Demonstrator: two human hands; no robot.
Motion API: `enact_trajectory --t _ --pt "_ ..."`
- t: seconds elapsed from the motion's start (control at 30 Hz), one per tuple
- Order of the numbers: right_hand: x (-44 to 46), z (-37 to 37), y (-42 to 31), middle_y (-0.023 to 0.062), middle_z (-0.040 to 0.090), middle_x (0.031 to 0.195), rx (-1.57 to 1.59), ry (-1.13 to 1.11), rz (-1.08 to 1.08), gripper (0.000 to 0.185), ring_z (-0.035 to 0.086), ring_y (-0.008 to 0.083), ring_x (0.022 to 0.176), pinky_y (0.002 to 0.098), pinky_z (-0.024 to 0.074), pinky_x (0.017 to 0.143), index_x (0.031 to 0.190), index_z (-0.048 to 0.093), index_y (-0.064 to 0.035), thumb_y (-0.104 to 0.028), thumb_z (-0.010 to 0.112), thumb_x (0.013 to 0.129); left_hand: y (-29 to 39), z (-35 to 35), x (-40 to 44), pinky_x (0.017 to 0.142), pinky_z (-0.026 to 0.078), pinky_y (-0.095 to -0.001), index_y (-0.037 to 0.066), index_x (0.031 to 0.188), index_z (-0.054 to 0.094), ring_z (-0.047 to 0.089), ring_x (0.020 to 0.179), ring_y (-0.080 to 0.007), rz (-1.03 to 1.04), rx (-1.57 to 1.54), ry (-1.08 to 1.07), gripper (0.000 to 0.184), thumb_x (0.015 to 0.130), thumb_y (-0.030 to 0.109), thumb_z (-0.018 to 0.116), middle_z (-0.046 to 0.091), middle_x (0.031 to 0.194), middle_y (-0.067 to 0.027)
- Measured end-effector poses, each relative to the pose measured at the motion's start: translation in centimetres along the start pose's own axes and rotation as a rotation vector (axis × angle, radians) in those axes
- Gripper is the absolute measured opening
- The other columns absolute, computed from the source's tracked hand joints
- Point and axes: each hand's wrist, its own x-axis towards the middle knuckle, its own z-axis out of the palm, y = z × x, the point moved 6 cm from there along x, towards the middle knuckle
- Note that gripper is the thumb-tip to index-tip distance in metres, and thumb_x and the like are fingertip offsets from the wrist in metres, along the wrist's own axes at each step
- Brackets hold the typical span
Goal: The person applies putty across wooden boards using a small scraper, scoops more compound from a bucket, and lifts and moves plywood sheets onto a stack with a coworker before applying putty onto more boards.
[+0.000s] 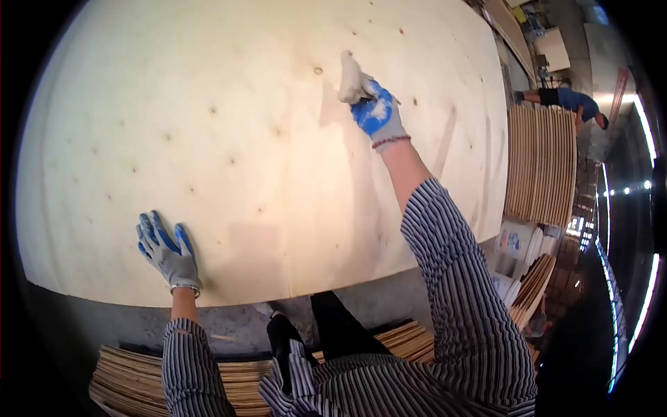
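A wide, pale plywood sheet [208, 153] with small knots and several darker streaks fills most of the view. My left hand [169, 257], in a grey and blue work glove, lies flat near the front edge with its fingers spread. Farther out and to the right, my right hand [379, 115] wears a matching glove with whitish smears on it. Its fingers are closed around a whitish lump [351, 78], held at or just above the sheet. Whether the lump is putty or a cloth I cannot tell, and the glove hides part of it.
Stacked boards [542, 167] stand to the right, with a person [573, 101] beside them. White buckets [514, 240] sit near the sheet's right edge. More thin sheets [125, 379] are piled behind my legs, above a grey floor [361, 306].
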Motion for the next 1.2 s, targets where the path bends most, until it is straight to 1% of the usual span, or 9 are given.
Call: enact_trajectory --t 0.03,0.1,0.2,0.47,0.63,0.73,0.8,1.0,1.2 --pt "2.6 0.1 -0.1 0.0105 0.064 0.095 -0.004 -0.007 0.011 0.024 0.063 0.0231 0.086 0.035 0.0527 0.074 0.115 0.062 -0.001 -0.008 0.055 0.092 -0.1 0.2 -0.5 0.119 0.017 -0.051 0.011 0.152 0.037 0.025 0.147 -0.0353 -0.013 0.004 0.001 0.061 0.098 0.034 0.052 0.028 0.16 -0.0141" --pt "5.1 -0.7 -3.6 0.0086 0.067 0.087 -1.039 0.302 -0.293 0.022 0.065 0.023 0.082 0.0336 0.0529 0.072 0.108 0.066 -0.001 -0.012 0.061 0.089 0.6 0.5 -1.5 0.119 0.016 -0.0502 0.011 0.152 0.035 0.025 0.147 -0.0349 0.012 0.011 -0.019 0.06 0.099 0.032 0.052 0.029 0.16 -0.0146" --pt "4.9 3.9 -7.2 0.0086 0.071 0.081 -1.814 0.552 -0.567 0.019 0.068 0.0195 0.08 0.0311 0.0533 0.072 0.097 0.07 -0.0026 -0.016 0.066 0.085 2.0 0.5 -1.2 0.119 0.016 -0.051 0.011 0.152 0.035 0.024 0.147 -0.0354 0.031 -0.038 -0.023 0.062 0.097 0.032 0.054 0.029 0.16 -0.0144" --pt "-3.5 1.3 0.5 0.0085 0.065 0.066 -1.63 -0.229 -0.427 0.028 0.06 0.0153 0.06 0.0334 0.0488 0.059 0.083 0.073 -0.0068 -0.034 0.076 0.083 1.6 -0.2 -1.2 0.119 0.016 -0.0506 0.012 0.153 0.034 0.023 0.148 -0.0348 0.0 -0.028 -0.059 0.063 0.098 0.035 0.053 0.028 0.16 -0.0142" --pt "-17.3 4.1 5.8 0.012 0.071 0.094 -1.829 -0.382 -0.542 0.016 0.066 0.028 0.076 0.0368 0.0533 0.072 0.099 0.076 -0.0117 -0.016 0.065 0.088 1.1 -0.8 -0.8 0.119 0.016 -0.0508 0.012 0.152 0.037 0.024 0.147 -0.0348 -0.012 -0.018 -0.047 0.061 0.098 0.036 0.053 0.028 0.16 -0.0144" --pt "-23.8 3.3 9.0 0.0095 0.072 0.1 -1.822 -0.58 -0.583 0.02 0.068 0.0229 0.08 0.0324 0.0543 0.073 0.108 0.072 -0.007 -0.01 0.063 0.091 1.7 -0.8 -0.5 0.119 0.017 -0.0509 0.012 0.151 0.039 0.026 0.147 -0.035 -0.014 -0.025 -0.045 0.061 0.097 0.037 0.053 0.029 0.159 -0.0149" --pt "-25.8 -2.1 10.7 0.0067 0.071 0.107 -1.049 0.003 0.092 0.023 0.067 0.0167 0.086 0.0285 0.0545 0.074 0.115 0.067 -0.0034 -0.006 0.063 0.093 2.1 -0.6 -0.2 0.12 0.017 -0.0506 0.012 0.15 0.039 0.026 0.147 -0.0346 -0.019 -0.024 -0.043 0.061 0.098 0.038 0.053 0.03 0.159 -0.0145" --pt "-20.3 -1.9 8.5 0.0026 0.069 0.101 -0.368 0.266 0.003 0.019 0.064 0.0127 0.085 0.0275 0.0541 0.071 0.112 0.064 -0.0083 -0.007 0.063 0.094 2.3 -0.4 0.3 0.12 0.016 -0.0504 0.012 0.151 0.039 0.025 0.147 -0.0344 -0.056 -0.023 -0.047 0.06 0.098 0.039 0.051 0.029 0.159 -0.0146" --pt "-6.3 3.8 3.4 0.0038 0.064 0.092 -0.018 -0.008 -0.035 0.012 0.06 0.0193 0.082 0.0351 0.0507 0.075 0.104 0.063 -0.0052 -0.006 0.061 0.093 2.1 -0.4 -0.6 0.12 0.015 -0.0516 0.012 0.153 0.034 0.023 0.148 -0.0355 -0.048 -0.025 -0.102 0.063 0.098 0.039 0.051 0.027 0.16 -0.0144"
